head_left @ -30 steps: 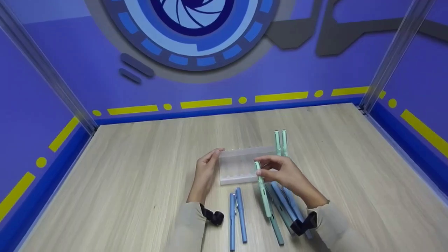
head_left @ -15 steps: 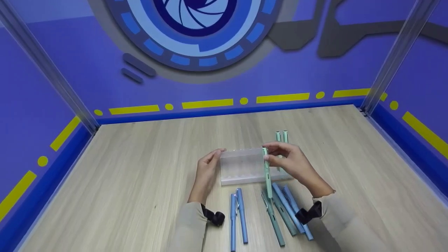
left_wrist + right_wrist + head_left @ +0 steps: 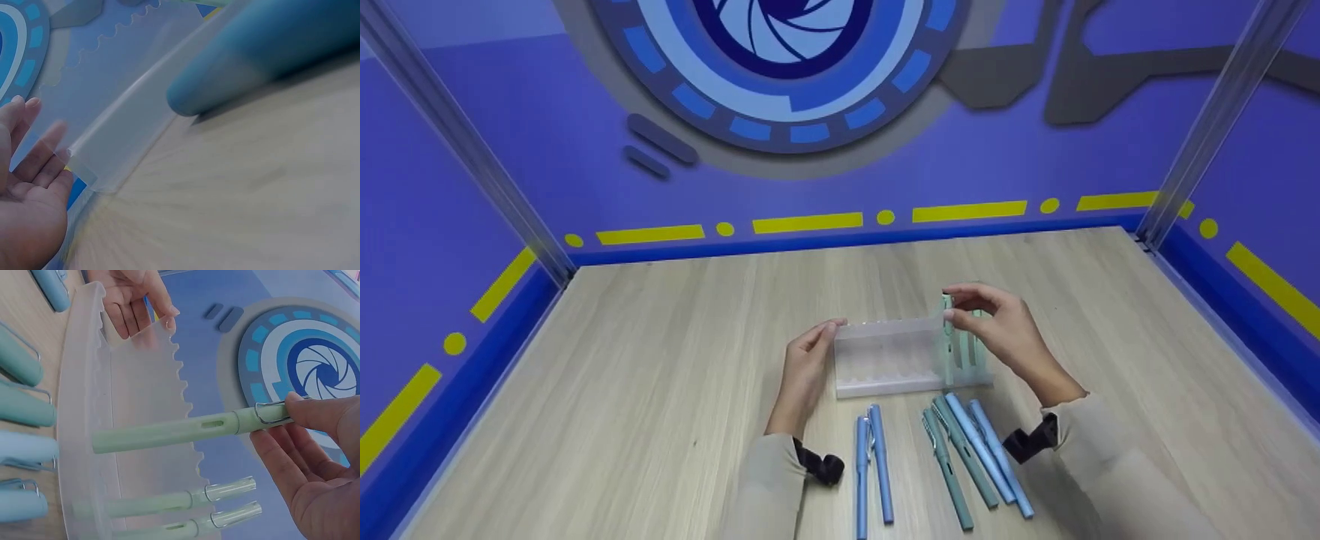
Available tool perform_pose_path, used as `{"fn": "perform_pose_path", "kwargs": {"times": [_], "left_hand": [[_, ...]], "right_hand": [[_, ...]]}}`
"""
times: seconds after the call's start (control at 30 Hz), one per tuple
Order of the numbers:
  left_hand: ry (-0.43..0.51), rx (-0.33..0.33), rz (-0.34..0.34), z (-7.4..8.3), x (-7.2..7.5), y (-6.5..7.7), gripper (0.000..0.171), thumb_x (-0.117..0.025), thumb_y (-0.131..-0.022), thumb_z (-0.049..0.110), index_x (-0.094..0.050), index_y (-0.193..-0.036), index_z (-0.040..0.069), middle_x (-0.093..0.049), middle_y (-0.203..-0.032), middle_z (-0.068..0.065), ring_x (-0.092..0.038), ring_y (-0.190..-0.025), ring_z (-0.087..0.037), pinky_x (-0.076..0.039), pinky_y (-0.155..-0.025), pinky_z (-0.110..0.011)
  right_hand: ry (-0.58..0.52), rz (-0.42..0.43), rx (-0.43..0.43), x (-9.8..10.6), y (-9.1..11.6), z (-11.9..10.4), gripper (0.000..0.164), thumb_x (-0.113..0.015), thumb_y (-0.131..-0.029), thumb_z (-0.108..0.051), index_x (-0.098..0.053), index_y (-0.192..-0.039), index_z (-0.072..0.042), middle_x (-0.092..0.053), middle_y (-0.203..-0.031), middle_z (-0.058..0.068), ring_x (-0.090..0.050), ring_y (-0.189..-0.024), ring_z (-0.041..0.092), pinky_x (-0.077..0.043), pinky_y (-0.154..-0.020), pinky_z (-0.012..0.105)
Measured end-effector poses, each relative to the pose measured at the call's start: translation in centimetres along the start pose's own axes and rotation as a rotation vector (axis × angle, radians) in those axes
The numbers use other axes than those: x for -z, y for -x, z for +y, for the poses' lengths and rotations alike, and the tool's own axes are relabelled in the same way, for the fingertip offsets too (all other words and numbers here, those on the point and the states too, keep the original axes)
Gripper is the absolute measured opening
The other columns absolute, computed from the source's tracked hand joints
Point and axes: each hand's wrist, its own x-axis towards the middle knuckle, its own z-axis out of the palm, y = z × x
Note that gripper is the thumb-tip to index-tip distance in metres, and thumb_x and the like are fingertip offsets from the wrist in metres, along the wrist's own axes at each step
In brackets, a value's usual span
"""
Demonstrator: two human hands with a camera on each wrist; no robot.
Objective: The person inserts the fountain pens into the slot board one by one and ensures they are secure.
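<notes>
A translucent plastic pen stand (image 3: 889, 354) with scalloped notches stands on the table. My left hand (image 3: 802, 371) pinches its upper left corner. My right hand (image 3: 1011, 337) pinches a light green pen (image 3: 185, 428) near its clipped cap, thumb on one side and fingers on the other. This pen is upright, its lower end at the stand's front ledge; whether it sits in a notch I cannot tell. Two more light green pens (image 3: 225, 490) rest in the stand at its right end, partly behind my right hand in the head view.
In front of the stand lie two dark green pens (image 3: 949, 472) beside two blue pens (image 3: 981, 450) on the right. Another blue pair (image 3: 880, 465) lies further left. The wooden table (image 3: 660, 360) is bounded by blue walls (image 3: 780, 187).
My right hand has moved right and away from me with the light green pen, bringing it from over the dark green pens to the stand. My left hand keeps its hold.
</notes>
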Motion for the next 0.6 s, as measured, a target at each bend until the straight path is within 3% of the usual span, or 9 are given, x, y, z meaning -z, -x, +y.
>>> {"fn": "perform_pose_path", "kwargs": {"times": [0.33,0.6], "left_hand": [[-0.016,-0.001,-0.003,-0.1,0.1,-0.1,0.038,-0.059,-0.093,0.042,-0.069,-0.115,0.012,-0.067,-0.122,-0.002,-0.053,-0.128,-0.017,-0.039,-0.113,-0.031],[0.009,-0.012,-0.004,-0.1,0.1,-0.1,0.035,-0.058,-0.095,0.037,-0.069,-0.115,0.01,-0.068,-0.121,-0.003,-0.054,-0.127,-0.018,-0.039,-0.113,-0.031]], "right_hand": [[0.082,0.072,0.005,0.3,-0.5,0.5,0.032,-0.07,-0.088,-0.018,-0.066,-0.119,-0.01,-0.067,-0.108,0.008,-0.059,-0.093,-0.004,-0.05,-0.08,0.009],[0.105,0.071,0.022,0.2,-0.7,1.0,0.031,-0.071,-0.087,-0.016,-0.067,-0.118,-0.01,-0.069,-0.106,0.008,-0.06,-0.091,-0.004,-0.052,-0.079,0.012]]}}
